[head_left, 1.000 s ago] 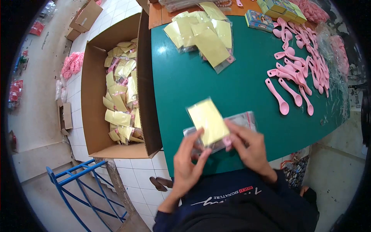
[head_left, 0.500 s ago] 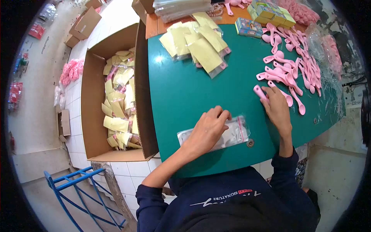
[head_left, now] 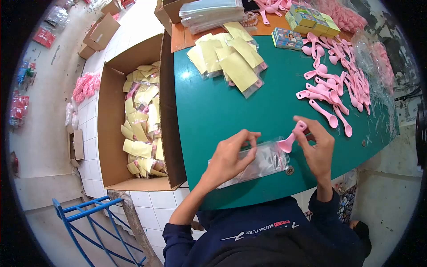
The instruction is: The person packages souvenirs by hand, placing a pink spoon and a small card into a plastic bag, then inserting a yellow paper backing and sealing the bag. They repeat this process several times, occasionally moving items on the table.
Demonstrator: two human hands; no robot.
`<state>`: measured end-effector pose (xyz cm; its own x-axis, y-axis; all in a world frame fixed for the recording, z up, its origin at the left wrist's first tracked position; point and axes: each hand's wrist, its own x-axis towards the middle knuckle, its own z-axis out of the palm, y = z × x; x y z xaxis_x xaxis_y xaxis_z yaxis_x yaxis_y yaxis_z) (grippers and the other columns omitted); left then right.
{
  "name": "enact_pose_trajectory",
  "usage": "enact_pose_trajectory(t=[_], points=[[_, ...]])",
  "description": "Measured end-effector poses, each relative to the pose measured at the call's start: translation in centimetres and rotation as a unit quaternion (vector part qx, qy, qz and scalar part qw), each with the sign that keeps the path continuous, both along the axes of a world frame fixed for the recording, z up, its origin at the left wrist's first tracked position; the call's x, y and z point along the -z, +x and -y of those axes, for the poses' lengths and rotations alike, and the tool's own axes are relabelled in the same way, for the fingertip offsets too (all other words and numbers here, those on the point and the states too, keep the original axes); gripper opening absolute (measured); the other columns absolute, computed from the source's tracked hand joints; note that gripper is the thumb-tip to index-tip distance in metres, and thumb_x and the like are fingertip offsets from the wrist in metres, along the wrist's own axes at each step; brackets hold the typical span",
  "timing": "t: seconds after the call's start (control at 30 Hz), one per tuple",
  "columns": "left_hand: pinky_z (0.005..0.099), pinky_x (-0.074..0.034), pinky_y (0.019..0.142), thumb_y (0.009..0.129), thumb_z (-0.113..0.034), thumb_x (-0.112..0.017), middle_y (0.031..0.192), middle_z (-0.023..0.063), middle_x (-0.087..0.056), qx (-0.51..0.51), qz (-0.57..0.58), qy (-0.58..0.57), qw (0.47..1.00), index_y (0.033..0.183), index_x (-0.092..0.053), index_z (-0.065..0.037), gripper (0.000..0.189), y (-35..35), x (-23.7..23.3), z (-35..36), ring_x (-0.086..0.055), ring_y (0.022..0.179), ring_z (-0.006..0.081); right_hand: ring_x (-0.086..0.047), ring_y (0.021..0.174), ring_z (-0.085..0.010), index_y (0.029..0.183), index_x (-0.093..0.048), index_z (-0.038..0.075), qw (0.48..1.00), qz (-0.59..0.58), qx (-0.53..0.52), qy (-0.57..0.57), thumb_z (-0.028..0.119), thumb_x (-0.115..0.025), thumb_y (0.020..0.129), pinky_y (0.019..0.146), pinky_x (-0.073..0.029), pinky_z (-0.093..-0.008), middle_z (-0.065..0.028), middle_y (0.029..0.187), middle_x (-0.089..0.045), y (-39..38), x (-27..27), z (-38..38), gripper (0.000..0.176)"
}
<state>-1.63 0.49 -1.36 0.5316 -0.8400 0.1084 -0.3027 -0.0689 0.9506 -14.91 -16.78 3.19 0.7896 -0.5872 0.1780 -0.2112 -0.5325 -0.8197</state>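
In my right hand (head_left: 319, 149) a pink plastic spoon (head_left: 289, 141) is pinched by its handle, with the bowl pointing down at the right end of a clear plastic bag (head_left: 267, 163). The bag lies on the green tabletop near its front edge, on what may be a stack of similar bags. My left hand (head_left: 231, 155) rests over the bag's left part, thumb and fingertips closed around its film; the exact grip is partly hidden. Right of my hands lie many loose pink spoons (head_left: 329, 94).
Filled bags with yellow cards (head_left: 240, 71) lie at the back of the table (head_left: 213, 111). Small boxes (head_left: 287, 38) and a stack of clear bags (head_left: 211, 15) stand behind. To the left, a cardboard box (head_left: 171, 133) holds more filled bags. A blue metal frame (head_left: 89, 213) stands at lower left.
My right hand has brought the spoon from beside the pile down and left to the bag's end. My left hand has shifted slightly down, and the bag's film looks lifted.
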Motion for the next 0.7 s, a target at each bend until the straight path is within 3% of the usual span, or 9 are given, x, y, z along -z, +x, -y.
enact_pose_trajectory(t=[0.07, 0.13, 0.2, 0.37, 0.47, 0.57, 0.67, 0.7], points=[[0.0301, -0.052, 0.071, 0.085, -0.004, -0.060, 0.087, 0.0124, -0.068, -0.006, -0.107, -0.004, 0.994, 0.093, -0.043, -0.001, 0.019, 0.2, -0.7, -0.9, -0.066, 0.083, 0.0192, -0.060, 0.067, -0.0100, 0.103, -0.062, 0.002, 0.997, 0.005, 0.034, -0.075, 0.001, -0.065, 0.080, 0.056, -0.050, -0.0219, -0.0051, 0.084, -0.061, -0.1, 0.6, -0.2, 0.023], [0.0289, -0.053, 0.074, 0.087, -0.004, -0.059, 0.089, 0.0141, -0.068, -0.015, -0.226, 0.010, 0.974, 0.099, -0.041, -0.002, 0.022, 0.6, -1.3, -1.6, -0.066, 0.087, 0.0171, -0.060, 0.067, -0.0105, 0.105, -0.059, 0.001, 0.996, 0.064, 0.049, -0.033, -0.001, -0.065, 0.080, 0.058, -0.050, -0.0222, -0.0055, 0.082, -0.060, 0.0, 0.5, -0.3, 0.026], [0.0271, -0.052, 0.074, 0.086, -0.004, -0.061, 0.087, 0.0138, -0.068, -0.028, -0.257, 0.001, 0.966, 0.109, -0.037, -0.002, 0.034, 0.6, -1.4, -1.6, -0.066, 0.085, 0.0162, -0.060, 0.068, -0.0111, 0.105, -0.056, 0.000, 0.991, 0.128, 0.045, 0.018, -0.002, -0.065, 0.080, 0.060, -0.050, -0.0226, -0.0060, 0.081, -0.058, 0.4, -0.1, -0.6, 0.026], [0.0243, -0.051, 0.072, 0.083, -0.003, -0.065, 0.085, 0.0122, -0.068, -0.067, -0.303, -0.033, 0.950, 0.121, -0.037, -0.001, 0.048, 0.7, -2.1, -1.6, -0.066, 0.082, 0.0141, -0.060, 0.068, -0.0129, 0.100, -0.051, -0.001, 0.968, 0.233, -0.022, 0.093, -0.003, -0.064, 0.082, 0.064, -0.050, -0.0242, -0.0076, 0.083, -0.057, 1.9, -1.8, -1.4, 0.023], [0.0236, -0.051, 0.070, 0.082, -0.002, -0.066, 0.085, 0.0115, -0.068, -0.048, -0.303, -0.019, 0.951, 0.123, -0.040, -0.001, 0.049, 0.9, -2.7, -2.1, -0.065, 0.082, 0.0128, -0.060, 0.068, -0.0128, 0.101, -0.050, -0.001, 0.963, 0.250, -0.082, 0.057, 0.000, -0.064, 0.083, 0.064, -0.050, -0.0241, -0.0080, 0.083, -0.057, 2.4, -1.5, -1.3, 0.023], [0.0232, -0.051, 0.069, 0.082, -0.003, -0.066, 0.085, 0.0118, -0.068, -0.046, -0.308, -0.021, 0.950, 0.122, -0.043, -0.001, 0.047, 1.1, -2.7, -2.2, -0.065, 0.081, 0.0124, -0.060, 0.069, -0.0131, 0.101, -0.050, -0.002, 0.971, 0.197, -0.129, 0.029, 0.003, -0.062, 0.085, 0.063, -0.049, -0.0241, -0.0084, 0.082, -0.057, 2.4, -1.9, -0.9, 0.020], [0.0223, -0.051, 0.068, 0.083, -0.003, -0.065, 0.087, 0.0125, -0.068, -0.036, -0.313, -0.008, 0.949, 0.122, -0.043, -0.001, 0.045, 1.2, -2.7, -2.5, -0.065, 0.081, 0.0124, -0.060, 0.067, -0.0128, 0.098, -0.053, -0.002, 0.972, 0.193, -0.121, -0.059, 0.004, -0.060, 0.087, 0.061, -0.049, -0.0235, -0.0078, 0.080, -0.057, 2.6, -2.1, -0.3, 0.015], [0.0222, -0.051, 0.068, 0.083, -0.003, -0.065, 0.088, 0.0127, -0.068, -0.032, -0.319, -0.016, 0.947, 0.122, -0.043, -0.001, 0.045, 1.2, -2.6, -2.5, -0.065, 0.082, 0.0125, -0.060, 0.067, -0.0125, 0.097, -0.054, -0.002, 0.968, 0.226, -0.111, -0.021, 0.004, -0.061, 0.087, 0.061, -0.048, -0.0233, -0.0074, 0.079, -0.057, 2.8, -2.4, -0.3, 0.014]])
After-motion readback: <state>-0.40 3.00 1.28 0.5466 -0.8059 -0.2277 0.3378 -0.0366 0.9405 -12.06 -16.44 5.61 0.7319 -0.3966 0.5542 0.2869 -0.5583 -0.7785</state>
